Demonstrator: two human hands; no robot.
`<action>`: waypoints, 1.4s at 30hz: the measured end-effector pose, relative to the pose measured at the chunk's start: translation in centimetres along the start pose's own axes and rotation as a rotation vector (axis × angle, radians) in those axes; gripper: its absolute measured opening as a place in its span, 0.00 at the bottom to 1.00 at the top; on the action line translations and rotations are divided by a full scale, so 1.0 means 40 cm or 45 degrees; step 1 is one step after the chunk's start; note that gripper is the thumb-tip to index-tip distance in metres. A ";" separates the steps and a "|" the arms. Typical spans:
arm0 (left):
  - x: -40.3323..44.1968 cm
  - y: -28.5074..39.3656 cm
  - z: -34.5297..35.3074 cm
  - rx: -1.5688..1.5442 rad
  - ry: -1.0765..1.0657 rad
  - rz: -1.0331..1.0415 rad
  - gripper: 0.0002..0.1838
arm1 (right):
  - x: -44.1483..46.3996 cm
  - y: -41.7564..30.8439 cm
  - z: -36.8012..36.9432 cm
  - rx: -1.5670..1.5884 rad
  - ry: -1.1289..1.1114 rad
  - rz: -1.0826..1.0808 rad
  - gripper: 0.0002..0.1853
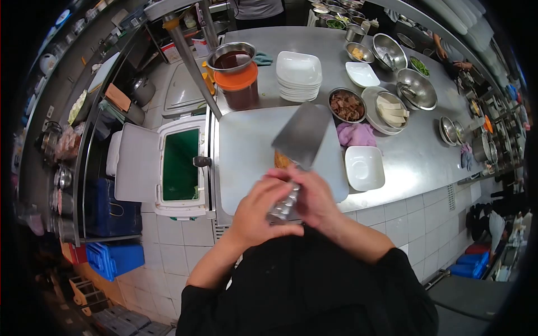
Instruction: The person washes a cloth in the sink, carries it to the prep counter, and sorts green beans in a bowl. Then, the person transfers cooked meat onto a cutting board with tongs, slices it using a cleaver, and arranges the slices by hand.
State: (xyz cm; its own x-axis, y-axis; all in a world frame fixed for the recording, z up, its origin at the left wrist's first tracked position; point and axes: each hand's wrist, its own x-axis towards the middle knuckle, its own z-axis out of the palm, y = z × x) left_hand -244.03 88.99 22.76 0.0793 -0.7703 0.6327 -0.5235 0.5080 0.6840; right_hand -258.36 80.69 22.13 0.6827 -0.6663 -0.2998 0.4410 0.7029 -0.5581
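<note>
- While the right hand (pixel 315 197) grips a broad cleaver (pixel 305 134) where the handle meets the blade, the left hand (pixel 259 208) curves around the handle's near end, its thumb spread; whether its fingers press on the handle, I cannot tell.
- The cleaver is over the middle of the white cutting board (pixel 246 151), blade pointing far and slightly right, its silvery wrapped handle angled near and left.
- A brown piece of food (pixel 281 160) shows just left of the blade's near end, beyond the fingers, partly hidden.
- The board sits at the left end of the metal tabletop (pixel 417 159).
- Beyond the board are a stack of white dishes (pixel 298 68) and, to its left, an orange-lidded tub (pixel 242 96) carrying a metal bowl (pixel 246 51) of dark liquid.
- Along the board's right side are a bowl of brown meat (pixel 342 90), a crumpled pink cloth (pixel 356 134) and a square white dish (pixel 365 168).
- Pale slabs (pixel 393 112) sit farther right, beside the meat.
- Left of the tabletop, a white bin (pixel 185 123) with a green inside stands open.
</note>
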 end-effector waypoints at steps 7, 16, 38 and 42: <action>-0.003 -0.178 0.115 0.202 -0.156 -0.131 0.25 | -0.039 -0.074 -0.350 -0.757 0.419 -0.051 0.10; -0.013 -0.310 0.180 0.806 -0.051 -0.198 0.14 | -0.090 -0.037 -0.433 -1.303 0.648 0.093 0.11; 0.083 -0.350 0.125 0.954 -0.337 -0.766 0.37 | -0.084 -0.029 -0.359 -2.100 0.678 -0.001 0.27; 0.128 -0.353 0.092 0.674 -0.821 -0.646 0.41 | -0.084 -0.018 -0.385 -2.119 0.698 -0.066 0.28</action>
State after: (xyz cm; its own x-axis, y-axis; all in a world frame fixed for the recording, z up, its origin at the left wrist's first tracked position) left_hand -239.34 76.47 15.00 0.0030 -0.9928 -0.1198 -0.8810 -0.0593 0.4694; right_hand -269.94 78.58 11.61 0.2756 -0.9239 -0.2653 -0.7989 -0.0667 -0.5977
